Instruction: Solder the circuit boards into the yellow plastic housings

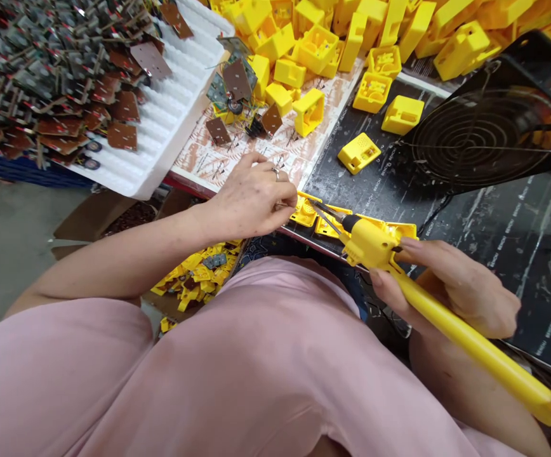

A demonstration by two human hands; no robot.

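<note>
In my right hand I grip a yellow soldering gun with a long handle, its black-collared tip pointing left. The tip reaches over a small yellow plastic casing at the table's front edge. My left hand, a ring on one finger, is closed beside that casing; its fingertips are pressed together, and whatever they pinch is hidden. Right of it, a second yellow casing lies in the same row, with more casings partly behind the gun.
A black fan stands at the right. Yellow housings are heaped at the back. A white foam tray at the left carries piled circuit boards. Wired boards lie mid-table. Yellow parts fill a container below the edge.
</note>
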